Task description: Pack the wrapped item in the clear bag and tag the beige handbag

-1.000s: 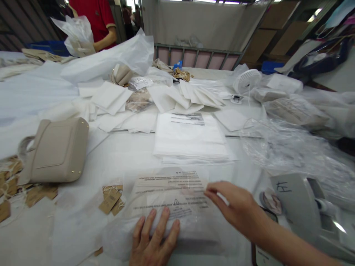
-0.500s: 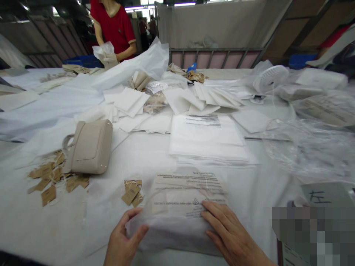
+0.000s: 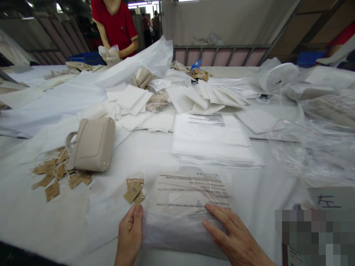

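A frosted plastic bag (image 3: 177, 218) printed with dark warning text lies flat on the table in front of me, with something beige inside. My left hand (image 3: 129, 233) is closed on the bag's left edge, thumb on top. Resting flat on the bag's right side, my right hand (image 3: 235, 233) has its fingers stretched out. Just beyond my left hand is a small bunch of brown tags (image 3: 134, 191) with white strings. Farther left a beige handbag (image 3: 93, 145) lies on its side, beside a larger pile of brown tags (image 3: 52, 190).
A stack of clear printed bags (image 3: 208, 138) lies beyond my bag, with white sheets (image 3: 133, 99) behind. Crumpled plastic (image 3: 310, 147) and a white fan (image 3: 279, 77) are at right. Across the table, a person in a red shirt (image 3: 118, 27) handles a wrapped item.
My left thumb and fingers, spread around the bag's left corner before, have closed on that edge. My right hand stays on the bag. The whole view has shifted slightly.
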`<act>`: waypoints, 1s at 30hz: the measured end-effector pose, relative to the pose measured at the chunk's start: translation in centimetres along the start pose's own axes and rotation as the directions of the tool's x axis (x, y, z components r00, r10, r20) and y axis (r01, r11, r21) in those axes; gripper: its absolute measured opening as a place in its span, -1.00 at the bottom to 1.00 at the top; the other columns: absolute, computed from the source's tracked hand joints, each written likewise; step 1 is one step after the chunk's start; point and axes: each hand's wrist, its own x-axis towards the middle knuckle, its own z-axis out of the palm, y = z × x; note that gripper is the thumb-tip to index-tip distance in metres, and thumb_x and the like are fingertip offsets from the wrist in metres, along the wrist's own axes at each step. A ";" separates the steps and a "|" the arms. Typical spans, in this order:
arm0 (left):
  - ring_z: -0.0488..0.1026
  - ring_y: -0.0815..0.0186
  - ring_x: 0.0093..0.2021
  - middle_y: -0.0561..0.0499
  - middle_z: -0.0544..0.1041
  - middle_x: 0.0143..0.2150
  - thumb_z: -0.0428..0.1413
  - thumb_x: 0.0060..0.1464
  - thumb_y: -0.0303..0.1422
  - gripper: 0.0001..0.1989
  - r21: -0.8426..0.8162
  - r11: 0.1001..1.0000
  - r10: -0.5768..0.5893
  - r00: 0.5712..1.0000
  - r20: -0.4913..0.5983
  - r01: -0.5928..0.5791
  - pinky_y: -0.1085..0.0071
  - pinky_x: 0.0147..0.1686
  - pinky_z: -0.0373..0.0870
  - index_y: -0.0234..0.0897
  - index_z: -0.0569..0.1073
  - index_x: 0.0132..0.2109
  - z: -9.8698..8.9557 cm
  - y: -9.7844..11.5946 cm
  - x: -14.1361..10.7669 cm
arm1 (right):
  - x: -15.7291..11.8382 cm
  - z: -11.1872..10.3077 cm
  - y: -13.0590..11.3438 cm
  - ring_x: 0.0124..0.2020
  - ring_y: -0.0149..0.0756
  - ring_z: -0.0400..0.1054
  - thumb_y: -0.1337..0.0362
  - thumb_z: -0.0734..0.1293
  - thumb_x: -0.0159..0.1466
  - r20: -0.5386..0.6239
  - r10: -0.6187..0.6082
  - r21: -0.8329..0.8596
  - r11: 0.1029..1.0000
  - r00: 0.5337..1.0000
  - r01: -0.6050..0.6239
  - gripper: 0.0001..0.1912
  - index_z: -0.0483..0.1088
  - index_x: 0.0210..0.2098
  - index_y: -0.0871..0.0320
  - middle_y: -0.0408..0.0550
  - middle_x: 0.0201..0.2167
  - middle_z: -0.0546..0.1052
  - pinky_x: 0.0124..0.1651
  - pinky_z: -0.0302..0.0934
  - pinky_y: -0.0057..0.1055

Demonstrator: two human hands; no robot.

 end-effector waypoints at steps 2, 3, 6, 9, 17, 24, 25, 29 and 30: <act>0.34 0.28 -0.34 0.04 0.37 -0.46 -0.05 0.17 0.11 -0.47 0.021 1.000 0.011 1.000 0.014 -0.012 0.47 -0.34 0.30 -0.28 0.37 -0.43 0.1 -0.1 0.4 | -0.2 -0.1 0.0 0.14 -0.08 0.26 0.37 0.11 0.41 0.039 -0.030 -0.045 0.998 0.999 0.032 -0.59 0.33 0.18 0.01 0.13 0.23 0.26 0.02 0.35 -0.16; 0.37 0.27 -0.33 0.04 0.40 -0.45 -0.06 0.17 0.12 -0.47 0.033 0.999 0.020 1.000 0.019 -0.020 0.46 -0.32 0.31 -0.28 0.39 -0.41 0.1 -0.2 0.7 | -0.2 -0.2 0.0 0.14 -0.06 0.26 0.33 0.11 0.42 0.060 -0.045 -0.072 0.996 0.997 0.050 -0.60 0.31 0.20 0.02 0.14 0.24 0.25 0.02 0.35 -0.14; 0.43 0.23 -0.29 0.01 0.48 -0.40 -0.05 0.17 0.10 -0.48 0.074 0.995 0.062 0.998 0.006 -0.063 0.42 -0.27 0.36 -0.29 0.46 -0.32 -0.3 -0.5 1.4 | -0.3 -0.2 -0.1 0.15 -0.03 0.26 0.29 0.10 0.43 0.088 -0.073 -0.129 0.988 0.993 0.084 -0.59 0.29 0.22 0.04 0.13 0.26 0.23 0.02 0.34 -0.12; 0.41 0.28 -0.35 0.03 0.49 -0.35 0.03 0.19 -0.04 -0.64 0.184 0.967 0.210 0.958 -0.193 -0.175 0.44 -0.34 0.32 -0.26 0.46 -0.23 -1.2 -0.4 0.6 | -0.3 0.0 0.0 0.14 -0.03 0.27 0.32 0.09 0.42 0.075 -0.068 -0.156 0.985 0.995 0.079 -0.58 0.30 0.22 0.04 0.14 0.25 0.24 0.00 0.36 -0.12; 0.33 0.07 0.13 -0.13 0.45 0.09 0.03 0.24 -0.38 -0.69 0.579 0.180 0.888 0.385 0.252 -0.795 0.10 0.11 0.23 -0.11 0.40 0.11 1.0 0.7 -4.6 | 0.2 -0.1 0.0 0.16 -0.05 0.25 0.31 0.13 0.41 0.047 -0.044 -0.102 0.994 0.998 0.049 -0.58 0.28 0.23 0.03 0.11 0.24 0.27 0.06 0.34 -0.12; 0.33 0.11 -0.01 -0.14 0.43 0.10 0.13 0.18 -0.11 -0.40 0.673 0.264 0.810 0.538 0.234 -0.691 0.19 -0.02 0.23 -0.30 0.25 0.26 -1.0 0.3 -0.4 | -0.3 0.1 0.3 0.17 -0.06 0.24 0.32 0.12 0.41 0.069 -0.043 -0.127 0.990 0.997 0.052 -0.58 0.27 0.23 0.07 0.12 0.25 0.25 0.05 0.36 -0.11; 0.33 0.10 -0.02 -0.12 0.44 0.07 0.17 0.13 -0.06 -0.38 0.655 0.337 0.768 0.600 0.225 -0.677 0.18 -0.03 0.26 -0.25 0.26 0.23 -1.4 0.3 0.0 | -0.3 0.1 0.3 0.17 -0.06 0.24 0.33 0.12 0.41 0.062 -0.041 -0.126 0.991 0.997 0.049 -0.58 0.27 0.23 0.08 0.12 0.25 0.26 0.05 0.36 -0.11; 0.29 0.06 0.11 -0.08 0.38 0.07 0.28 -0.05 -0.07 -0.38 0.473 0.727 0.433 0.867 0.249 -0.499 0.10 0.06 0.28 -0.15 0.31 0.12 -2.6 0.7 1.1 | 0.0 0.1 0.2 0.19 -0.09 0.23 0.33 0.10 0.42 0.040 -0.048 -0.110 0.993 0.998 0.052 -0.59 0.25 0.22 0.18 0.11 0.23 0.29 0.09 0.33 -0.11; 0.29 0.04 0.12 -0.09 0.37 0.08 0.31 -0.11 -0.07 -0.37 0.430 0.808 0.326 0.913 0.244 -0.403 0.07 0.08 0.27 -0.15 0.33 0.09 -2.7 0.9 1.2 | 0.0 0.1 0.1 0.20 -0.10 0.22 0.32 0.09 0.43 0.038 -0.048 -0.112 0.992 0.998 0.052 -0.59 0.23 0.23 0.22 0.11 0.23 0.30 0.10 0.33 -0.12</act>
